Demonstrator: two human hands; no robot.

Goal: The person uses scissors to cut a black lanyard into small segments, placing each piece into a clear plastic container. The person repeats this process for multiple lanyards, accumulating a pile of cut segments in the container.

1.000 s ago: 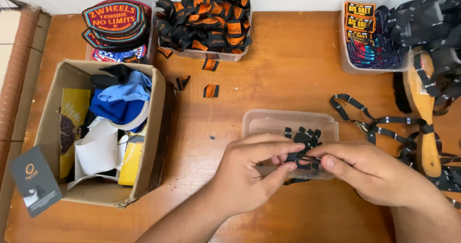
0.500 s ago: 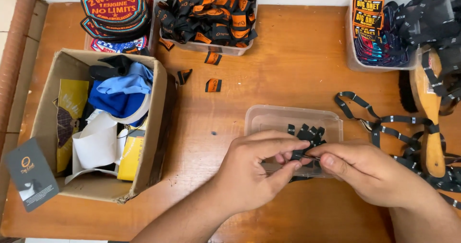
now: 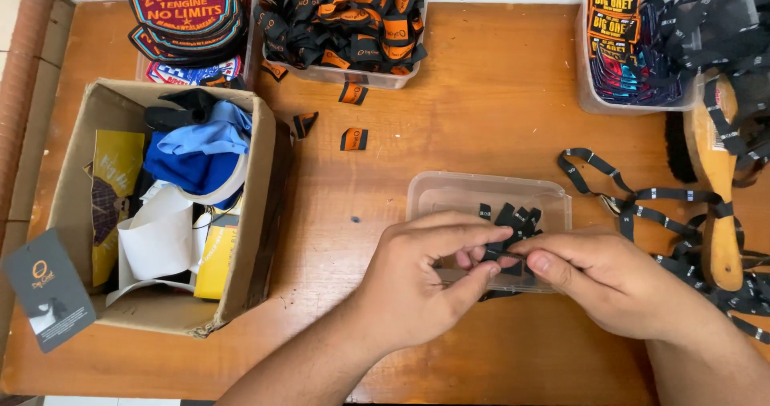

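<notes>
Both my hands meet over a clear plastic tray (image 3: 449, 189) near the table's front. My left hand (image 3: 417, 282) and my right hand (image 3: 609, 282) pinch the same small black fabric piece (image 3: 499, 253) between thumbs and fingertips. Several more small black pieces (image 3: 517, 216) lie in the tray just beyond my fingers. What lies under my palms is hidden.
An open cardboard box (image 3: 257, 213) with cloth and papers stands left. At the back are a stack of round patches (image 3: 188, 13), a tub of orange-black labels (image 3: 345, 17) and a tub of patches (image 3: 622, 53). Black straps (image 3: 642, 205) and a wooden brush (image 3: 718, 181) lie right. Loose labels (image 3: 353, 139) dot the wooden table (image 3: 481, 117).
The hands stay together over the tray, fingers shifting slightly on the black piece. The view has drifted a little; nothing else moved.
</notes>
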